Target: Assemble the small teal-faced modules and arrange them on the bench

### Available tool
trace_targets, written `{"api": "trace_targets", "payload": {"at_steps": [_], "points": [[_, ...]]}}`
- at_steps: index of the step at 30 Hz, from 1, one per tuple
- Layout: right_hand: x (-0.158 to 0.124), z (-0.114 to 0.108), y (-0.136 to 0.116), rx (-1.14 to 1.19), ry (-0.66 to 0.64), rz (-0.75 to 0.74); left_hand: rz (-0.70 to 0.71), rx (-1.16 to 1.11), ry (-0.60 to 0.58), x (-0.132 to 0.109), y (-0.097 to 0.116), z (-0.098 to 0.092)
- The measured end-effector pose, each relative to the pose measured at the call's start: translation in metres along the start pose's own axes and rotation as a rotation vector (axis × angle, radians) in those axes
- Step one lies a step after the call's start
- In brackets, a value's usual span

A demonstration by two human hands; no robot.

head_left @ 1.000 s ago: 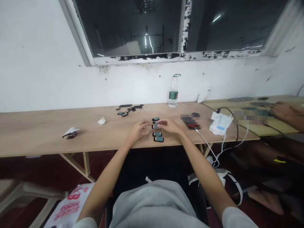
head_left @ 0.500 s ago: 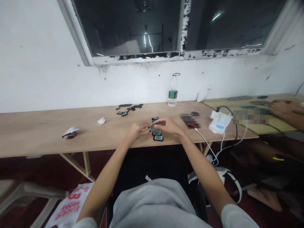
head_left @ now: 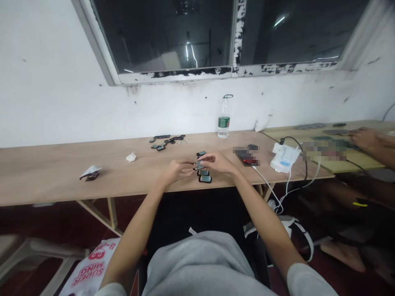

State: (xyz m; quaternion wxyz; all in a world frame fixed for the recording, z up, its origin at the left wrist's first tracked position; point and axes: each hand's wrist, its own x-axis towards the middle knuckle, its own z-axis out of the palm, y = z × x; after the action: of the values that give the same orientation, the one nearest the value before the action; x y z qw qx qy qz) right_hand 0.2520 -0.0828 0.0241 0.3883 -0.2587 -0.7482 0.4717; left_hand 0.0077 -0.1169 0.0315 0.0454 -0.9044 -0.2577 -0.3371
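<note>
1. Change over the last second: the held piece [head_left: 200, 165], a small dark-framed part with a grey-green face, has turned from nearly level to a slant and shifted slightly left. The left fingers have closed in on its left end. Judgement: both hands now share the handling of this one piece.
2. Position: the held piece is at centre frame, between the two hands, over the table [head_left: 61, 181]. Whether it touches the wood cannot be told.
3. Right hand [head_left: 219, 163]: pinching the piece between thumb and fingers from its right side.
4. Left hand [head_left: 176, 172]: fingers drawn together at the piece's left end, by a small yellowish spot. Cannot tell whether they grip or merely touch.
5. Nearby: one similar piece, the upper piece [head_left: 201, 153], lies just above the fingers in the frame; two more, the lower pieces [head_left: 205, 179], lie just below.
6. Farther off, above centre-left: a cluster of dark parts [head_left: 161, 148] beside small pale bits [head_left: 182, 142].
</note>
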Motion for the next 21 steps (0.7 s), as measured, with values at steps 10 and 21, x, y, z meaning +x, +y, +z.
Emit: {"api": "trace_targets", "payload": {"at_steps": [10, 21], "points": [[0.001, -0.0002, 0.0042, -0.004, -0.021, -0.008, -0.095, -0.052, -0.049, -0.0007, -0.0013, -0.0013], [-0.0005, 0.0024, -0.0026, 0.02, 0.018, 0.008, -0.083, -0.09, 0.019, 0.0002, 0.0001, -0.0006]]}}
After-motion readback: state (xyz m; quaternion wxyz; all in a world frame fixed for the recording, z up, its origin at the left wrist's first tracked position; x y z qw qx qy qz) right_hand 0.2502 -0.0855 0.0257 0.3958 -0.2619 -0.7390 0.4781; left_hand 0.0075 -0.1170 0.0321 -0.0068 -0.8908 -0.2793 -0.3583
